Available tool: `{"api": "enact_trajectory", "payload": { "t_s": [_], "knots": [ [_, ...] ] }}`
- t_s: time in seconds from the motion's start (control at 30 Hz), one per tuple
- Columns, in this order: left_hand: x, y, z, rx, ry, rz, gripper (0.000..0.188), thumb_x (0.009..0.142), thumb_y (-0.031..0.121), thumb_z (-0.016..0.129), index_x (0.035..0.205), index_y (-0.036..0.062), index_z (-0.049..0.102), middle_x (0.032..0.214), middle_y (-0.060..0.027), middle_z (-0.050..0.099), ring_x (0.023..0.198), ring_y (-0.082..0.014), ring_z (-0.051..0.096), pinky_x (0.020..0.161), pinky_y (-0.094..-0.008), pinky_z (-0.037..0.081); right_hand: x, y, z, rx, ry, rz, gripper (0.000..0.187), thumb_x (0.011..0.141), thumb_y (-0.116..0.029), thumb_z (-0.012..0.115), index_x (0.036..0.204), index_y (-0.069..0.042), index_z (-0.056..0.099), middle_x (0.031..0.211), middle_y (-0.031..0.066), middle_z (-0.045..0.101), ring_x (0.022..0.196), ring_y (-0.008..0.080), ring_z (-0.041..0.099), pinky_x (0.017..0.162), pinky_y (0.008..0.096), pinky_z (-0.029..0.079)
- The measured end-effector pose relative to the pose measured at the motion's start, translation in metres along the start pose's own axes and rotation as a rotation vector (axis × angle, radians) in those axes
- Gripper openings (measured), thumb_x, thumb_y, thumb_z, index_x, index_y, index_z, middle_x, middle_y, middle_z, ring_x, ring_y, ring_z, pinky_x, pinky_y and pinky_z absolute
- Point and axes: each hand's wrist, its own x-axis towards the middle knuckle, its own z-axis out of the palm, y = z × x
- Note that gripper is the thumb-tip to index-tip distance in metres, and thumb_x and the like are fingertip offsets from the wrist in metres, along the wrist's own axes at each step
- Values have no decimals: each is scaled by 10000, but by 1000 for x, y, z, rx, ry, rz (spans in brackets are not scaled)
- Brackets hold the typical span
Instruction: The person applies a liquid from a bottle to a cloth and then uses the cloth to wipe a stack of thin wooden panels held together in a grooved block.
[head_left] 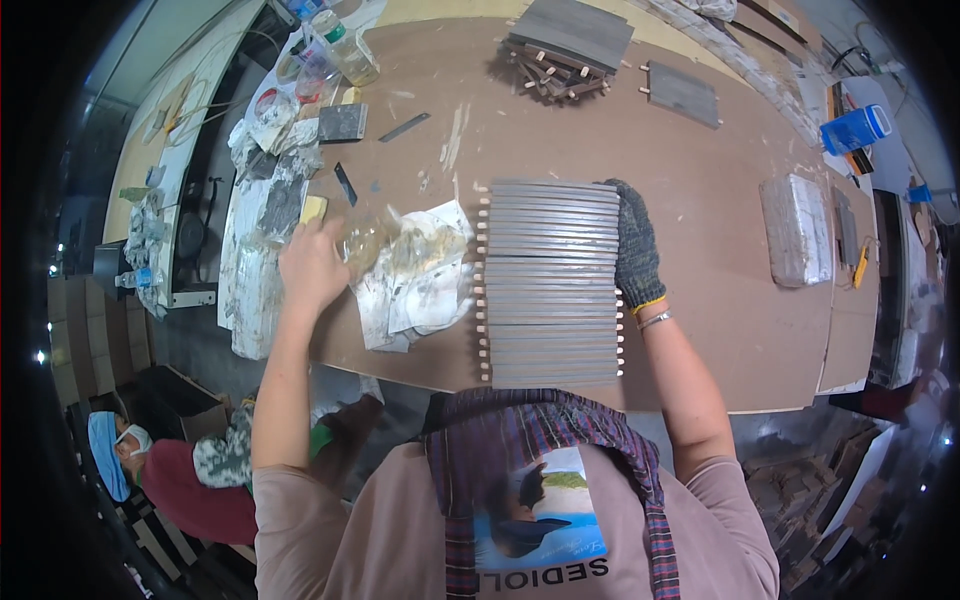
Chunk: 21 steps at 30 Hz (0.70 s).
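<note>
My bare left hand [315, 265] is at the left of the table, its fingers closed on a small yellow sponge-like block [313, 210]. Just right of it, a clear plastic container [366, 245] with brownish contents stands beside crumpled, stained white sheets [420, 275]. In front of me several narrow grey wooden slats [552, 290] lie side by side in a row, light dowel pegs sticking out at their ends. My right hand [638, 250], in a dark knitted glove with a yellow cuff, lies stretched along the right ends of the far slats, touching them.
Grey boards [570, 35] are stacked at the back, with a single doweled panel [683, 93] nearby. A dark scraper blade [346, 184], bottles [345, 50] and plastic-wrapped bundles [797, 230] lie around. A blue container [856, 128] stands far right. Another person [190, 475] is at lower left.
</note>
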Motion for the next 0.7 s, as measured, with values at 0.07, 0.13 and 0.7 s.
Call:
{"api": "enact_trajectory", "payload": {
  "t_s": [0.07, 0.13, 0.7],
  "knots": [
    [30, 10, -13, -230, -54, -79, 603, 667, 235, 877, 1216, 74, 686, 1156, -186, 687, 1069, -345, 663, 902, -428, 540, 0, -4, -2, -63, -3, -32, 413, 950, -156, 588, 1344, -33, 579, 1399, 148, 553, 1324, 319, 501, 1147, 402, 384],
    [64, 9, -8, -456, -49, -90, 725, 633, 202, 910, 1284, 40, 636, 1224, -204, 679, 1114, -337, 665, 959, -410, 529, 1, -3, -1, -57, -6, -29, 416, 946, -159, 592, 1343, -35, 580, 1397, 146, 555, 1323, 318, 503, 1141, 400, 391],
    [39, -4, 61, -434, -250, 222, 825, 662, 145, 858, 1406, 3, 533, 1481, -213, 504, 1393, -373, 446, 1155, -423, 373, -1, 1, 1, -98, -11, -32, 445, 925, -172, 603, 1352, -44, 596, 1399, 155, 554, 1328, 325, 500, 1148, 400, 386]
  ]
}}
